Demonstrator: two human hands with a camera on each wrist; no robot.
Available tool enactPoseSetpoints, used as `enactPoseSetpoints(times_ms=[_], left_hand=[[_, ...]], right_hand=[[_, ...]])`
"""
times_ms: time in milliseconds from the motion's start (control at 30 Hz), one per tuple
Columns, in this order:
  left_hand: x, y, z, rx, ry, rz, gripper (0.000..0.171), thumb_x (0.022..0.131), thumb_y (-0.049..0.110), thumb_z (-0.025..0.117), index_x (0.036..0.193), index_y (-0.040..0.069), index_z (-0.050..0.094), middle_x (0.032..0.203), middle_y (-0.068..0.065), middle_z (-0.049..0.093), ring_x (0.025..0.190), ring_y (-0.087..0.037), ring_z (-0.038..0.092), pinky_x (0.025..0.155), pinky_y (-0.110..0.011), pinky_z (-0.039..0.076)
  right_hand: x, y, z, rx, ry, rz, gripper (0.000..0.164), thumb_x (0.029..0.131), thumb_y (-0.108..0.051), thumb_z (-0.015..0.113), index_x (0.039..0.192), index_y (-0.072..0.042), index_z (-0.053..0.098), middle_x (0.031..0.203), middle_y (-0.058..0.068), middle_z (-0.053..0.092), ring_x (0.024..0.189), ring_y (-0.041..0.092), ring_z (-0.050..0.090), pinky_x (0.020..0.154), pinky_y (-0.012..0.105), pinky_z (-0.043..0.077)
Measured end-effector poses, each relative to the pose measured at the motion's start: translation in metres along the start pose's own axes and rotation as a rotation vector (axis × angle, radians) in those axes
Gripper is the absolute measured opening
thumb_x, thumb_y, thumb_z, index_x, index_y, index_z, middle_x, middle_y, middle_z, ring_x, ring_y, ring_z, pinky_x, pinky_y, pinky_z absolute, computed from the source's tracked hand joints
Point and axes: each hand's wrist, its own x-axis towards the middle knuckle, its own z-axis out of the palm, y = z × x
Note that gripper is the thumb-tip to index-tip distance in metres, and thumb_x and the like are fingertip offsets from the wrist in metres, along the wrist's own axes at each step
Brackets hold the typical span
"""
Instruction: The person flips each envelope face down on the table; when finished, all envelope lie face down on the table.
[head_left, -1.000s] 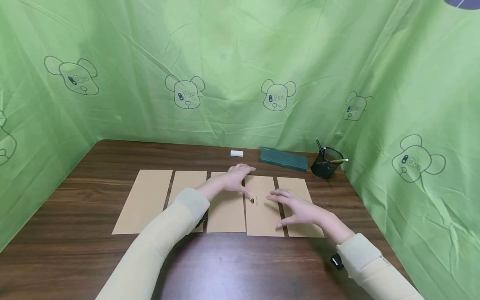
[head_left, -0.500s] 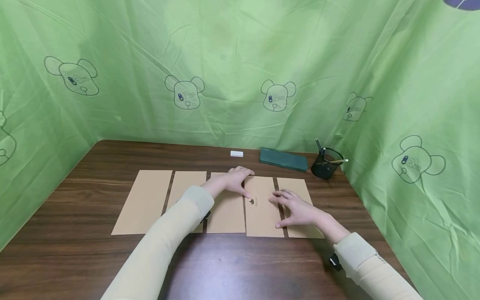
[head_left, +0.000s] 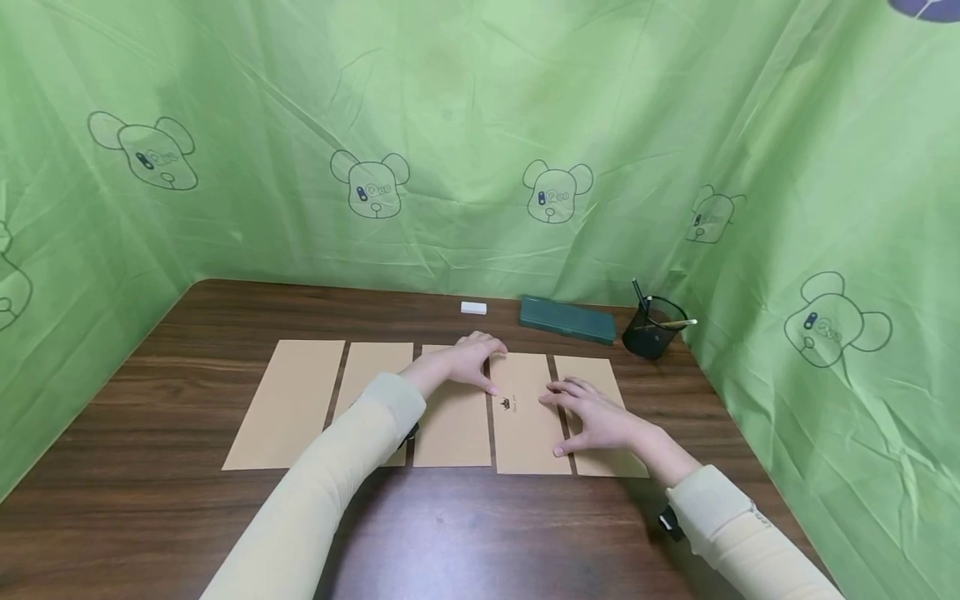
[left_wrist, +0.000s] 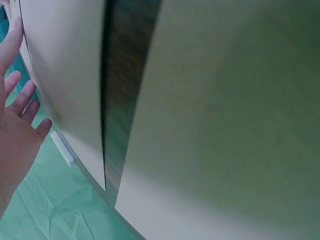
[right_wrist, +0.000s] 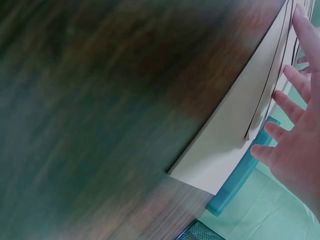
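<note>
You seem to be aligning the printed sheet (head_left: 527, 435), 4th of 5 from the left edge of the tabletop (head_left: 150, 475), left hand (head_left: 471, 362) and right hand (head_left: 600, 421) loosely spread over its sides, gripping nothing, and the next nudge likely calls for light pressure.

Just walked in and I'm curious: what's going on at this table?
Someone is handling the crown-printed panel, fourth from left of five laid side by side on a wooden table. The left hand is at its left edge, the right hand near its right, both spread. A green case lies behind.
</note>
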Motion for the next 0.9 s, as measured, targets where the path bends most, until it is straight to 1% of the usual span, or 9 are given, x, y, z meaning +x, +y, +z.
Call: enactPoseSetpoints(times_ms=[200, 400, 467, 567, 633, 733, 833, 900], left_hand=[[0.002, 0.000, 0.001, 0.004, 0.016, -0.016, 0.076, 0.073, 0.043, 0.079, 0.134, 0.012, 0.046, 0.132, -0.007, 0.048, 0.128, -0.026, 0.035, 0.107, -0.044, 0.028], [0.005, -0.001, 0.002, -0.038, 0.017, -0.022, 0.072, 0.073, 0.038, 0.080, 0.131, 0.013, 0.046, 0.128, -0.008, 0.048, 0.121, -0.026, 0.038, 0.103, -0.043, 0.032], [0.005, -0.001, 0.001, -0.062, 0.019, -0.027, 0.069, 0.074, 0.034, 0.080, 0.131, 0.013, 0.047, 0.128, -0.009, 0.048, 0.120, -0.026, 0.039, 0.103, -0.044, 0.032], [0.004, 0.000, -0.003, -0.115, 0.030, -0.024, 0.063, 0.074, 0.024, 0.081, 0.128, 0.012, 0.050, 0.126, -0.010, 0.048, 0.120, -0.026, 0.042, 0.104, -0.042, 0.034], [0.004, 0.001, -0.005, -0.143, 0.040, -0.015, 0.060, 0.074, 0.016, 0.081, 0.126, 0.010, 0.052, 0.124, -0.011, 0.048, 0.119, -0.025, 0.044, 0.104, -0.040, 0.035], [0.004, 0.000, -0.007, -0.140, 0.053, 0.009, 0.055, 0.074, 0.008, 0.079, 0.123, 0.008, 0.054, 0.123, -0.010, 0.048, 0.118, -0.023, 0.045, 0.104, -0.035, 0.036], [0.007, -0.002, -0.007, -0.117, 0.087, 0.033, 0.049, 0.074, 0.005, 0.078, 0.118, 0.010, 0.058, 0.123, -0.008, 0.048, 0.118, -0.023, 0.044, 0.104, -0.035, 0.035], [0.009, -0.003, -0.006, -0.106, 0.120, 0.053, 0.042, 0.075, 0.004, 0.077, 0.113, 0.011, 0.061, 0.122, -0.007, 0.050, 0.115, -0.023, 0.047, 0.102, -0.034, 0.037]], right_hand=[[0.000, 0.002, 0.001, -0.004, 0.000, 0.012, 0.084, 0.068, -0.060, 0.074, 0.137, -0.019, 0.049, 0.148, 0.012, 0.037, 0.139, 0.043, 0.021, 0.108, 0.062, 0.020], [0.000, 0.003, 0.001, -0.002, -0.006, 0.019, 0.084, 0.068, -0.061, 0.073, 0.137, -0.020, 0.049, 0.148, 0.012, 0.036, 0.138, 0.042, 0.022, 0.107, 0.062, 0.020], [0.000, 0.003, 0.001, 0.001, -0.003, 0.019, 0.084, 0.068, -0.061, 0.074, 0.137, -0.019, 0.049, 0.148, 0.012, 0.037, 0.138, 0.042, 0.022, 0.108, 0.062, 0.020], [0.000, 0.002, 0.001, 0.009, 0.004, 0.018, 0.084, 0.068, -0.059, 0.075, 0.137, -0.018, 0.050, 0.147, 0.013, 0.038, 0.138, 0.042, 0.023, 0.108, 0.061, 0.021], [0.001, 0.001, 0.001, 0.013, 0.009, 0.015, 0.083, 0.068, -0.057, 0.076, 0.136, -0.017, 0.050, 0.146, 0.014, 0.039, 0.137, 0.042, 0.024, 0.107, 0.061, 0.022], [0.001, 0.000, 0.001, 0.010, 0.012, 0.008, 0.083, 0.067, -0.056, 0.077, 0.135, -0.016, 0.051, 0.144, 0.014, 0.041, 0.137, 0.041, 0.026, 0.107, 0.060, 0.024], [0.001, -0.001, 0.000, 0.001, 0.019, -0.003, 0.082, 0.068, -0.054, 0.078, 0.135, -0.016, 0.052, 0.141, 0.014, 0.043, 0.135, 0.040, 0.029, 0.107, 0.058, 0.027], [0.002, -0.001, 0.000, -0.001, 0.030, -0.017, 0.081, 0.067, -0.053, 0.079, 0.134, -0.016, 0.052, 0.140, 0.014, 0.045, 0.134, 0.039, 0.031, 0.107, 0.057, 0.028]])
